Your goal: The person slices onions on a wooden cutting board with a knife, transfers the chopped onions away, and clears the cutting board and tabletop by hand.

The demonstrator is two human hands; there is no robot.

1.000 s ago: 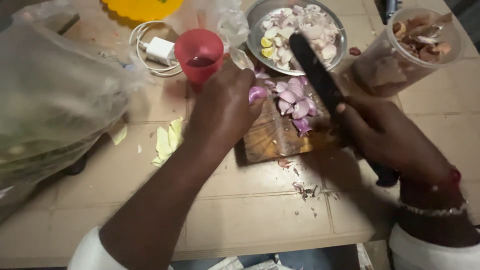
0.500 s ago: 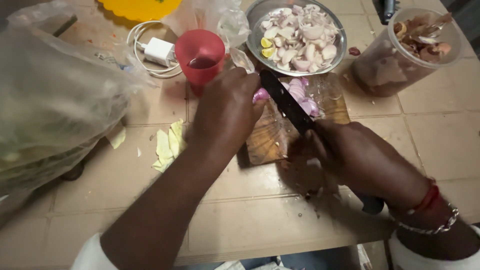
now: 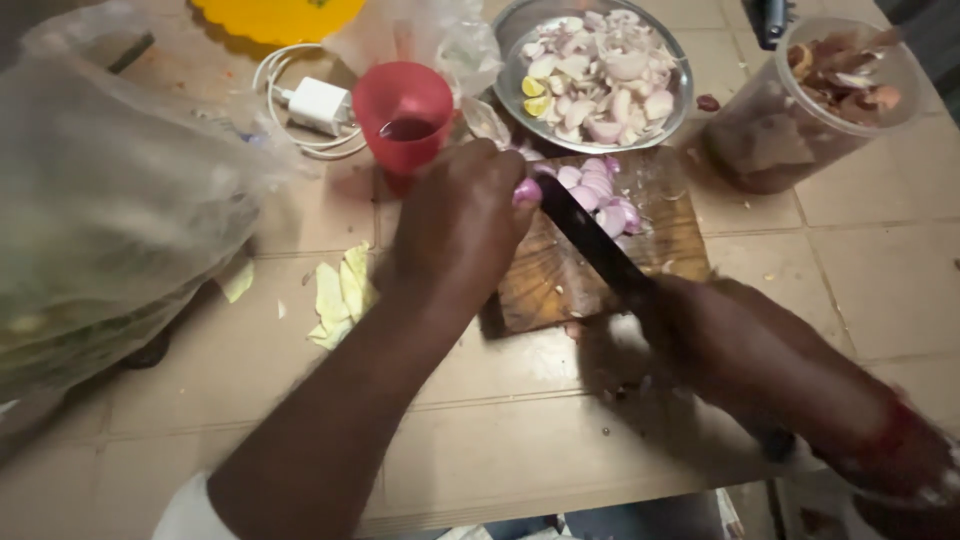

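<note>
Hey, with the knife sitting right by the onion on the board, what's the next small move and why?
Probably press the knife straight down through the onion piece. The left hand pins it on the cutting board, the right hand grips the handle, and the blade lies right beside the fingers, so keep the fingertips tucked back.

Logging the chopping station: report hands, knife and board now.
Left hand pins a shallot on the wooden cutting board. Right hand grips the dark knife, blade at the shallot. Cut pieces piled beside the blade.

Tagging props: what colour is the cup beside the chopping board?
Red cup, clearest in the head view.
</note>
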